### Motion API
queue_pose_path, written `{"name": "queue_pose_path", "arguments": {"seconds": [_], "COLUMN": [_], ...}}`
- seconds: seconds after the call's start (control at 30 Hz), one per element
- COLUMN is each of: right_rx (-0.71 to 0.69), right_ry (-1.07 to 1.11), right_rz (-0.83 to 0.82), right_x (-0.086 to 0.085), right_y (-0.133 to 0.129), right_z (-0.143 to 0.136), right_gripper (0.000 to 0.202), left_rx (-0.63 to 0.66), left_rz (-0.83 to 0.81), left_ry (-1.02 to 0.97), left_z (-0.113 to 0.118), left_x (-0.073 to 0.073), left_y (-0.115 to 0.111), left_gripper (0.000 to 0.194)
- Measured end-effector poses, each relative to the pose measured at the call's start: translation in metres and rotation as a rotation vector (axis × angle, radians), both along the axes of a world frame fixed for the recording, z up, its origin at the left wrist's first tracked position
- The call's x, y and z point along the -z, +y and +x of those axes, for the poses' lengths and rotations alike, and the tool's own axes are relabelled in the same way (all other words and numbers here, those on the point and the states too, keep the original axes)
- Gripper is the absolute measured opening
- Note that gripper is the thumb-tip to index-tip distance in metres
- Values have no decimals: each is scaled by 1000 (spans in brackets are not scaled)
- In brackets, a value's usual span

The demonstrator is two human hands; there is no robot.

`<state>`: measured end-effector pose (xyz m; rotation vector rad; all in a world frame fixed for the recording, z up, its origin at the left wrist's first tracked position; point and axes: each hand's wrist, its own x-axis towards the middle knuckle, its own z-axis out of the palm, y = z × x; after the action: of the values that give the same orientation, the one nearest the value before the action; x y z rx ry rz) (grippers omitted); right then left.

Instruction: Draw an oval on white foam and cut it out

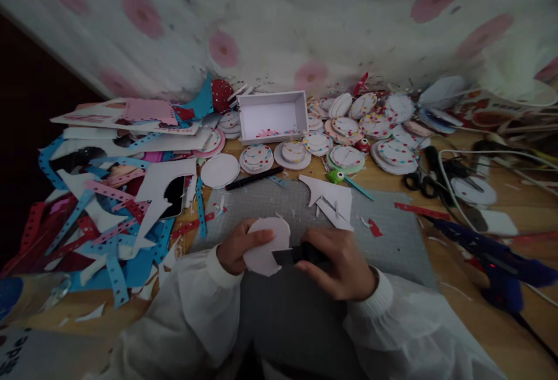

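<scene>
A white rounded foam or card disc (267,247) is held upright over the grey cutting mat (383,240), pinched at its left side by my left hand (242,246) with the thumb across its face. My right hand (342,258) is wrapped round the black handle of a utility knife (285,257). The dark blade points left and meets the lower right edge of the disc. Beyond the hands, a cut white sheet (329,197) and small slivers lie on the mat.
Heaped coloured scraps (108,205) cover the left side. A white open box (274,117) stands at the back among decorated discs (344,158). A black pen (255,178) lies before them. Scissors (421,184) and a blue glue gun (497,261) are at the right.
</scene>
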<state>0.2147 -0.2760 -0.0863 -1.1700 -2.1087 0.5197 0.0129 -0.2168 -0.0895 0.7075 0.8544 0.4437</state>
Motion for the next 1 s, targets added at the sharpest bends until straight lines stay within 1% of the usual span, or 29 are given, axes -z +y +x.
{"name": "queue_pose_path", "arguments": {"seconds": [0.1, 0.17, 0.27, 0.33, 0.4, 0.53, 0.6, 0.67, 0.73, 0.8, 0.83, 0.87, 0.93, 1.0], "right_rx": [36, 118, 292, 335, 285, 80, 40, 56, 138, 273, 345, 410, 521, 623], "right_ry": [-3, -24, -105, -119, -83, -10, 3, -6, -57, -141, -176, -194, -187, -169], "right_rz": [6, 1, 10, 30, 42, 39, 27, 14, 4, 6, 9, 12, -1, -49], "right_x": [1, 3, 6, 7, 6, 2, 1, 1, 3, 7, 10, 12, 15, 16], "right_y": [1, 2, 4, 4, 3, 1, 1, 1, 2, 4, 5, 6, 8, 11], "right_z": [1, 3, 6, 7, 7, 3, 1, 0, 2, 4, 5, 7, 9, 11], "right_gripper": [39, 38, 37, 36, 36, 38, 40, 41, 41, 43, 44, 45, 47, 48], "left_rx": [34, 74, 154, 142, 81, 27, 22, 50, 146, 251, 277, 279, 245, 244], "left_rz": [20, 23, 23, 31, 42, 48, 47, 51, 63, 88, 105, 130, 229, 408], "left_ry": [0, 3, 1, 4, 7, 4, 11, 18, 29, 50, 64, 91, 199, 355], "left_z": [-3, -6, -8, -8, -6, -2, -2, -4, -6, -8, -7, -7, -3, 1], "left_x": [1, 1, 0, 0, -1, 0, 0, 0, 1, 2, 3, 5, 7, 9], "left_y": [-2, -3, -5, -5, -3, -1, -1, -1, -2, -2, -1, -1, 0, 2], "left_gripper": [46, 48, 48, 46, 45, 47, 47, 48, 51, 53, 53, 52, 50, 45]}}
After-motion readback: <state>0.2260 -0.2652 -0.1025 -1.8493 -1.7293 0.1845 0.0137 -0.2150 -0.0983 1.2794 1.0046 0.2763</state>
